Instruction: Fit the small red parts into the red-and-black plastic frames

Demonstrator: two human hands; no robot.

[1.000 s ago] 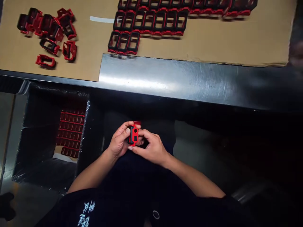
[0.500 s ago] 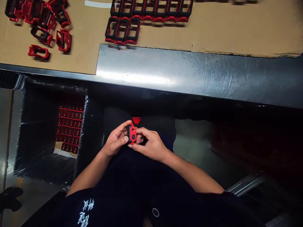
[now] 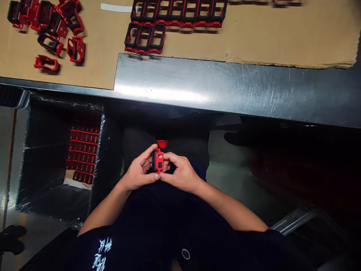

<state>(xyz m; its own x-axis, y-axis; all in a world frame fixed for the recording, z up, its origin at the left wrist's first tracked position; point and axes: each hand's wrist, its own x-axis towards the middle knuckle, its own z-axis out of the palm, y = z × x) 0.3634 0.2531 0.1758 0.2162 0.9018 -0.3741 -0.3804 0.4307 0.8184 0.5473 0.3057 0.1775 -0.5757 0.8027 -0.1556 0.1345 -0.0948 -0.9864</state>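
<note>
A small red-and-black plastic frame [image 3: 160, 160] is held upright between both hands, in front of my body. My left hand [image 3: 140, 168] grips its black side, with the index finger at the top end and the thumb at the bottom end. From the other side my right hand [image 3: 180, 171] pinches its red edge, the thumb low and the fingers partly hidden behind it. The red face shows a round hole and a dark square. A red piece [image 3: 162, 143] of unclear kind lies just beyond the fingertips.
A metal bench [image 3: 197, 81] with cardboard [image 3: 267, 34] on it runs across the front. Similar frames stand in rows [image 3: 144, 37] there; others lie in a loose pile [image 3: 53, 22] at left. Below left, a plastic-lined box [image 3: 42, 165] holds rows of red parts [image 3: 83, 150].
My left thumb has slid from the frame's side down to its bottom end, near the right thumb. The frame stays in both hands at nearly the same spot.
</note>
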